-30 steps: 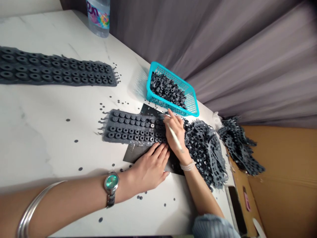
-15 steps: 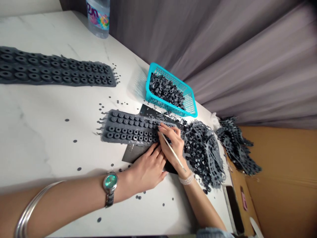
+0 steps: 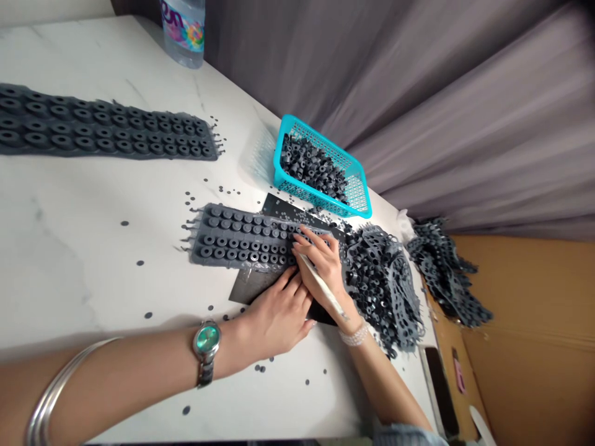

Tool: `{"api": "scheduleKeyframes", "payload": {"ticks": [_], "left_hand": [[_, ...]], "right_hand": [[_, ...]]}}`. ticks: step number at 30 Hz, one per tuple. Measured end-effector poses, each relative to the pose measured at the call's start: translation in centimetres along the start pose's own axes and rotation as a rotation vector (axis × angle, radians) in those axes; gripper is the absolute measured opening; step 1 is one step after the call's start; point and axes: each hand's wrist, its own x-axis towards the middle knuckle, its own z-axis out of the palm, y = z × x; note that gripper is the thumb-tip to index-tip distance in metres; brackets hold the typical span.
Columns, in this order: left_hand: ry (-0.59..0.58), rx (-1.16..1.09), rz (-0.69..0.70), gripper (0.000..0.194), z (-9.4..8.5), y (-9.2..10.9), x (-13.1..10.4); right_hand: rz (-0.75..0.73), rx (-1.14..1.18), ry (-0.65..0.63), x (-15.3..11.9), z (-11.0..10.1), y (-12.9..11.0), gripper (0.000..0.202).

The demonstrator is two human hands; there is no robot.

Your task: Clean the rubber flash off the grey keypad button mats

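My right hand (image 3: 323, 263) is closed around a slim white pen-like stick (image 3: 328, 294), its working end hidden under the fingers. The fingertips rest on the right part of a grey rubber sheet (image 3: 242, 238) studded with rows of small round bushings. Close below it, my left hand (image 3: 279, 310) lies palm down with fingers stretched, at the sheet's lower edge; the other hand covers some of its fingertips. Under the sheet is a dark flat plate (image 3: 253, 286).
A turquoise basket (image 3: 283, 179) holds many loose bushings. Bushings and punched-out webbing (image 3: 385, 288) are heaped at right, more webbing (image 3: 449, 272) beyond. A second studded sheet (image 3: 106, 130) lies at left, near a water bottle (image 3: 183, 34). Small black discs (image 3: 148, 315) dot the table.
My right hand has shifted very slightly left, and the white stick has turned a little in its grasp. My left hand stays where it was.
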Motion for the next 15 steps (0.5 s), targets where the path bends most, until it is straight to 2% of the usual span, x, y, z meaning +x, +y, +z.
{"api": "scheduleKeyframes", "payload": {"ticks": [5, 7, 9, 13, 15], "left_hand": [[0.046, 0.002, 0.012, 0.056, -0.1, 0.0, -0.1], [0.056, 0.005, 0.009, 0.057, -0.1, -0.1, -0.2], [0.054, 0.012, 0.003, 0.058, 0.0, -0.1, -0.2], [0.043, 0.031, 0.003, 0.060, 0.1, -0.1, -0.2], [0.042, 0.036, 0.002, 0.061, 0.1, 0.0, -0.2]], "right_hand": [[-0.040, -0.038, -0.132, 0.1, -0.1, 0.5, 0.018], [-0.053, -0.052, -0.140, 0.2, -0.1, 1.0, 0.020], [-0.010, -0.082, -0.075, 0.2, 0.0, 1.8, 0.020], [0.238, -0.173, 0.164, 0.0, 0.1, 3.3, 0.014], [0.295, -0.170, 0.200, 0.0, 0.0, 3.2, 0.011]]}}
